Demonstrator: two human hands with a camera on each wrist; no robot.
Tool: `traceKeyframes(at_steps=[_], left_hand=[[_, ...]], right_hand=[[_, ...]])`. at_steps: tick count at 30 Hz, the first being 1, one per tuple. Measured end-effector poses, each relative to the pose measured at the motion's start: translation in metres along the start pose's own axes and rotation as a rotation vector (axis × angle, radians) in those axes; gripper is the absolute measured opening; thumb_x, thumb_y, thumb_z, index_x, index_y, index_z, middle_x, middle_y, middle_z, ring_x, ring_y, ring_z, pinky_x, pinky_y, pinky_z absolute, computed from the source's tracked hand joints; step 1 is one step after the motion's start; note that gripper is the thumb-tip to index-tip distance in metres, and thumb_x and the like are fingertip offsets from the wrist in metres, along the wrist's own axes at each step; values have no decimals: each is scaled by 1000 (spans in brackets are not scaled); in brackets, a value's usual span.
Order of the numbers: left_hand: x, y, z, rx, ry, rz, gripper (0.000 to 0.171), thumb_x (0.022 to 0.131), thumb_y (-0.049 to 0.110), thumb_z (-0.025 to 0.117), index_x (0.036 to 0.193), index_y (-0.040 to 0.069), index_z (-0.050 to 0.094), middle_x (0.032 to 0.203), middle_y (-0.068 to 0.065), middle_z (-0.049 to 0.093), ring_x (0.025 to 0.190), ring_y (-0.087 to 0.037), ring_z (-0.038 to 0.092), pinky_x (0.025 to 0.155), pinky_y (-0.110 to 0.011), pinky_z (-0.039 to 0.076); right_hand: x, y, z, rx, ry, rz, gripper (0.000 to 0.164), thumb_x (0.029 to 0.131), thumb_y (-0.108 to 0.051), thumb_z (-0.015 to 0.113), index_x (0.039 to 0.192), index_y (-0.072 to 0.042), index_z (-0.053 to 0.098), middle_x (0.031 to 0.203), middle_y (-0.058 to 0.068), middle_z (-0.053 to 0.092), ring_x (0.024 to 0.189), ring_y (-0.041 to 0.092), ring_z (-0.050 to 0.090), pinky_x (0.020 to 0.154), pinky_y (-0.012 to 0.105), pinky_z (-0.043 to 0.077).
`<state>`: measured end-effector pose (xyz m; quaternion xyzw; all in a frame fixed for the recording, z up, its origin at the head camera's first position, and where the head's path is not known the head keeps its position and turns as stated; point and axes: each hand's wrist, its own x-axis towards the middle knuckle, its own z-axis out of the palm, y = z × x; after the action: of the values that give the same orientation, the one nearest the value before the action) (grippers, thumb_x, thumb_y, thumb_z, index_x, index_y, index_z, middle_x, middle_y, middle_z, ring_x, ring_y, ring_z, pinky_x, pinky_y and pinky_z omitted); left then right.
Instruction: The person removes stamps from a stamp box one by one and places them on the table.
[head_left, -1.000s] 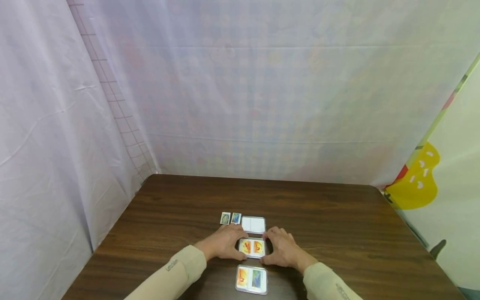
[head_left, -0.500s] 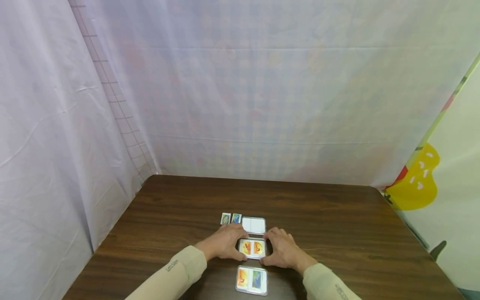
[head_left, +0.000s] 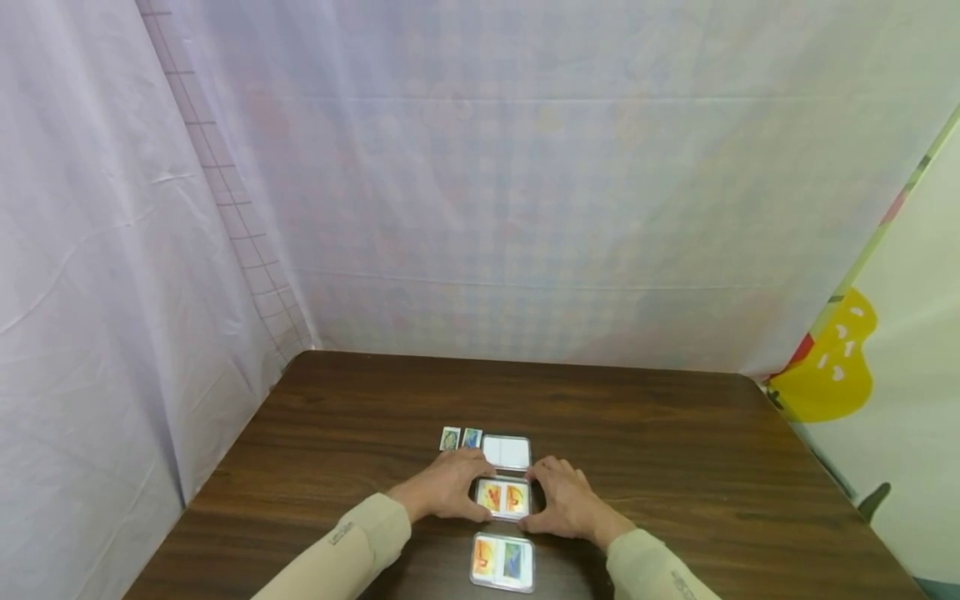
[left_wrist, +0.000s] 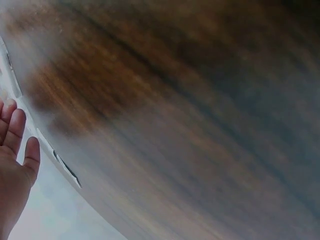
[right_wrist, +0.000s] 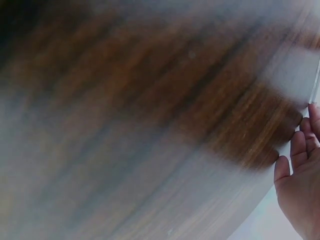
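A flat clear case with two small orange-yellow, stamp-like pictures lies on the brown table between my hands. My left hand holds its left side, thumb at the near corner and fingers at the far one. On the opposite side, my right hand holds the right corners in the same way. Each wrist view shows only part of its hand: the left hand at the left edge, the right hand at the right edge. Exact fingertip contact is too small to make out.
Beyond the held case lies a similar case with a white inside. Nearer me is another case with one orange and one blue-green picture. Two small loose pictures, one greenish and one blue, lie at the far left. Pale curtains hang behind the table.
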<state>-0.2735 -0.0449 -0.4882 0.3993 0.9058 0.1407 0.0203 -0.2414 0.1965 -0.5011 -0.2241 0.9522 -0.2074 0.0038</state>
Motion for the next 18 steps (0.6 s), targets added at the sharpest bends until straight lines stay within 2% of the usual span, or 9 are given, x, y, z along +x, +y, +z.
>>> traceKeyframes(at_steps=[12, 18], left_hand=[[-3, -7, -4, -49, 18, 0, 57, 74, 44, 80, 120, 13, 67, 119, 4, 61, 120, -17, 51, 106, -39, 38], [-9, -12, -8, -63, 29, -33, 58, 74, 43, 80, 122, 13, 66, 124, -1, 60, 123, -22, 50, 105, -44, 37]], right_hand=[[-3, 0, 0, 16, 13, -30, 58, 68, -47, 83, 108, -11, 61, 113, 5, 55, 106, 29, 50, 84, 47, 40], [-4, 0, -1, 23, 16, -41, 56, 71, -48, 82, 109, -12, 62, 115, 5, 55, 107, 30, 50, 84, 48, 39]])
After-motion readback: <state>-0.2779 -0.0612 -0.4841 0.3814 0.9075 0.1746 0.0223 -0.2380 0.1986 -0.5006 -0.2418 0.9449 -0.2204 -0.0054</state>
